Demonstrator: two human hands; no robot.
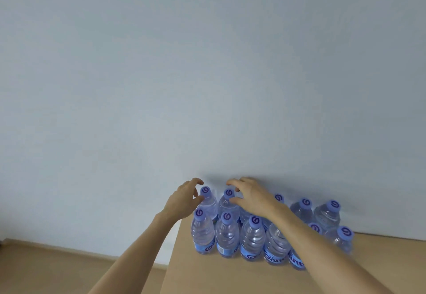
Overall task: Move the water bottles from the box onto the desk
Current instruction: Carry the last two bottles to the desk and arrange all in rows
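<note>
Several clear water bottles with purple caps and blue labels stand upright in two rows on the tan desk (207, 275), against the pale wall. My left hand (184, 198) hovers beside the cap of the back-left bottle (205, 192), fingers loosely curved, the cap fully visible between finger and thumb. My right hand (250, 195) hovers at the neighbouring back-row bottle (229, 193), fingers and thumb spread around its cap with a small gap. My right forearm covers parts of the middle bottles. The box is out of view.
The desk's left edge runs just left of the front-left bottle (202, 231). Wooden floor (57, 268) lies below at the left. The pale wall (207, 74) stands directly behind the bottles. Bare desk surface lies in front of the rows.
</note>
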